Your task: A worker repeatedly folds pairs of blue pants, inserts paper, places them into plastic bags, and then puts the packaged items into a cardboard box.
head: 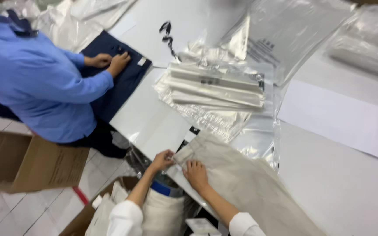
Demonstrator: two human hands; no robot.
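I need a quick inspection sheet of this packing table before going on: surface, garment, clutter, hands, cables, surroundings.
Surface: white table, mostly bare at the right.
Job's things: beige garment lies flat at the table's near edge.
Clutter: clear bags stacked mid-table; paper sheet at right; black strip at the far side.
Hands: left hand pinches the garment's corner; right hand presses flat on it.
Cables: nothing seen.
Surroundings: a co-worker in blue handles a navy garment; cardboard box on the tiled floor at left.
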